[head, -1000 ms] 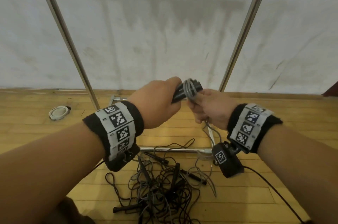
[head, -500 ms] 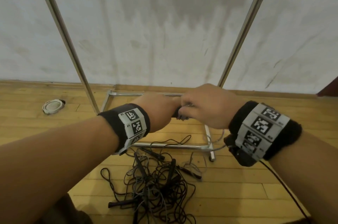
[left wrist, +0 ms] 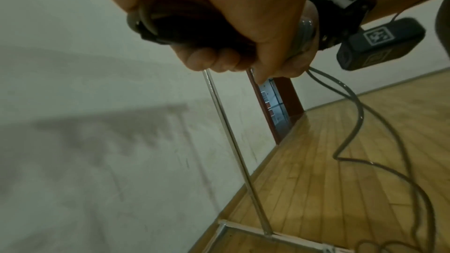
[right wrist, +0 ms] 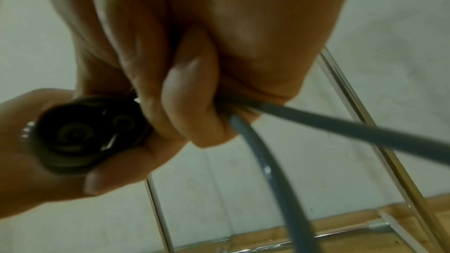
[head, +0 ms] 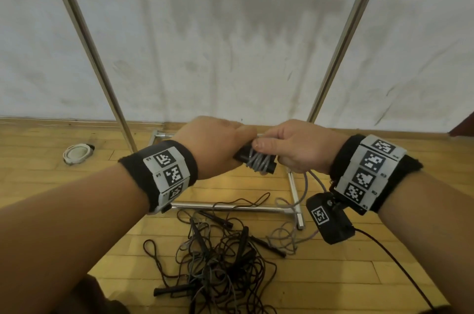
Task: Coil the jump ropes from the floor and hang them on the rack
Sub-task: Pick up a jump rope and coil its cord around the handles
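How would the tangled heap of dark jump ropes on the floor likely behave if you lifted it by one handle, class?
The tangled heap would likely be floppy: its thin cords lie in loose, crossing loops. It would probably rise as one clump, since the cords overlap several handles. It looks light, being mostly thin cord.

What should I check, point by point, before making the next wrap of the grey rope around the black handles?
1. Left hand grips the black handles firmly: ok.
2. Right hand holds the grey rope: ok.
3. Existing wraps sit together on the handles: ok, though some cross.
4. Loose tail runs freely down to the floor: cannot tell; it ends near the tangled pile.
5. Tail clear of the rack base bar: not ok, it passes across it.
6. Top rail of the rack free for hanging: cannot tell, out of view.
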Available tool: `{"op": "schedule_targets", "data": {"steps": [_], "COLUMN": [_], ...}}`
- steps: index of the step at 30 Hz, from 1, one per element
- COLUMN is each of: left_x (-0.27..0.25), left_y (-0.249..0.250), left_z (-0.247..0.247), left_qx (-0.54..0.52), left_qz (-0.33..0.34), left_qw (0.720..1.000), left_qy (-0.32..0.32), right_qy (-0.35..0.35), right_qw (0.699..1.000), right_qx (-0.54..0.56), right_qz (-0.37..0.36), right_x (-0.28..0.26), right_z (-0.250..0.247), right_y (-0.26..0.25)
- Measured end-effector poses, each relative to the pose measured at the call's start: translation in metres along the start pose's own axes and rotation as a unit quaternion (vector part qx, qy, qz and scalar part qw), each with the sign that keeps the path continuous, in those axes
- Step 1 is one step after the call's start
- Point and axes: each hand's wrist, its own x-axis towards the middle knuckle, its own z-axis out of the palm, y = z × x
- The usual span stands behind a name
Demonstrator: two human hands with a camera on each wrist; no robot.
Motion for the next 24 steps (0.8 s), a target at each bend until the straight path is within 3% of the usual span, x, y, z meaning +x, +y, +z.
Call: {"op": "schedule_targets", "data": {"steps": [2,4,6,7,8,10,11,13,16,18,24], "left_x": [0.003,0.002,-0.003,-0.004,-0.004,-0.003,-0.002,0.000,0.002,0.000,-0.006], "left_y": [-0.006,-0.014,-0.019,-0.018,-0.012,0.004,0.013,0.026,0.030,0.026,0.018], "left_z": [0.004,0.008,0.012,0.011,0.010,0.010,0.010,0.011,0.008,0.004,0.004], "left_qx": [-0.006,-0.060,-0.232,-0.351,-0.486,-0.700,-0.758,-0.812,-0.840,-0.842,-0.809], "left_qz": [-0.025,-0.103,-0.212,-0.271,-0.318,-0.341,-0.326,-0.292,-0.287,-0.296,-0.318], "left_qw": [0.994,0.974,0.926,0.877,0.803,0.627,0.565,0.505,0.460,0.452,0.495], "left_qy": [0.109,0.192,0.209,0.183,0.134,0.022,-0.012,-0.023,0.001,0.011,-0.005], "right_qy": [0.045,0.109,0.167,0.184,0.197,0.223,0.240,0.259,0.262,0.256,0.231], "right_qw": [0.999,0.993,0.980,0.975,0.970,0.961,0.960,0.964,0.965,0.966,0.955], "right_qx": [0.012,0.054,0.105,0.125,0.144,0.162,0.145,0.052,-0.015,-0.018,-0.180], "right_qz": [-0.001,0.013,0.021,0.022,0.021,0.015,0.012,-0.002,-0.018,-0.018,-0.038], "right_x": [0.001,0.003,0.004,0.004,0.006,0.009,0.011,0.015,0.022,0.023,0.022], "right_z": [-0.003,-0.004,-0.003,-0.002,0.000,0.007,0.012,0.025,0.041,0.044,0.043], "right_y": [0.001,0.005,0.007,0.006,0.005,0.001,-0.003,-0.011,-0.016,-0.017,-0.023]}}
